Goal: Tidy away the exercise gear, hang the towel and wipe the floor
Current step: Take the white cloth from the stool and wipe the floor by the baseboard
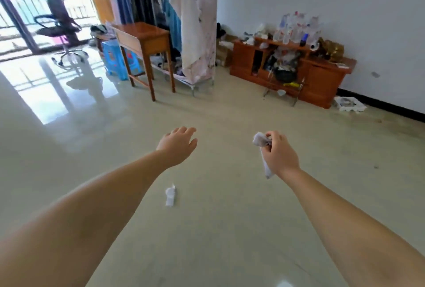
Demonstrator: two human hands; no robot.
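Floor [230, 229], pale beige glossy tile, fills the lower two-thirds of the frame & is the thing being wiped; the wiping stuff looks like a crumpled white tissue or thin cloth wad [262, 149], centre-right of frame, pinched between thumb & fingers of the right hand [279, 154], w/ a tail hanging down past the wrist. Left hand [178, 145], centre of frame, is empty, fingers loosely spread, palm down, hovering above the floor, touching nothing. A second crumpled white wad [170, 196] lies on the floor, lower centre, just under the left forearm, apart from both hands. Judging by this, the step in hand is the floor wipe/pick-up of used wads. To do it well: bunch the hanging tail into the fist so it doesn't drag or smear; bend low before pressing, flat pad not fingertips; work in overlapping strokes toward the body. Grab the loose wad w/ the free left hand, pinch from the top, don't push it across the gloss. Faint dark specks show at right of frame, near the black skirting, prob. worth a pass. Can't tell if the floor is wet; glare at upper left hides that. No exercise gear or towel identifiable for certain.
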